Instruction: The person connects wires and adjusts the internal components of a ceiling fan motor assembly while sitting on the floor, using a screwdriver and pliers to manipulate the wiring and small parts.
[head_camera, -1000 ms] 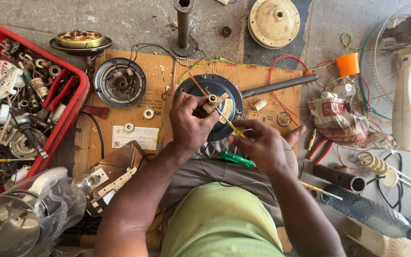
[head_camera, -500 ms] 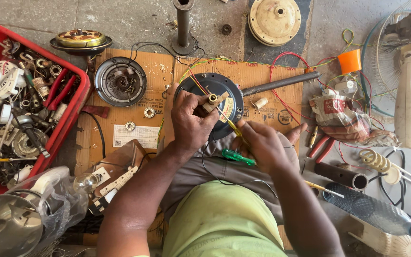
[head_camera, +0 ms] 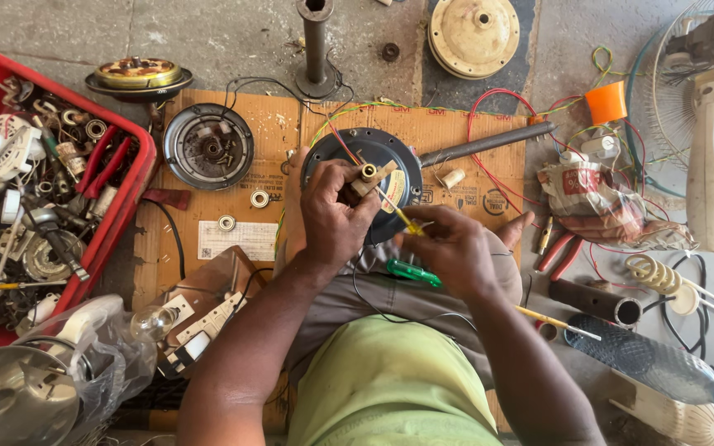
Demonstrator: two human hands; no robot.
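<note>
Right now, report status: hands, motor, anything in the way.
Left hand grips small part on the motor. Right hand holds screwdriver, tip at that part. Wires trail across motor top.

This is a small repair workshop for electric fans, set up on a bare, stained concrete floor (head_camera: 208, 37). A flattened sheet of brown cardboard (head_camera: 241, 190) serves as the workbench. On it lie a round dark metal motor housing (head_camera: 355, 149) with coloured wires and a second round grey motor part (head_camera: 208, 147). A red plastic crate (head_camera: 130, 194) on the left is packed with loose metal parts, bearings and red-handled pliers. A white pedestal fan with a wire guard (head_camera: 708, 140) lies on the right, near a round cream motor cover (head_camera: 473, 33) and red-handled cutters (head_camera: 562, 252).
</note>
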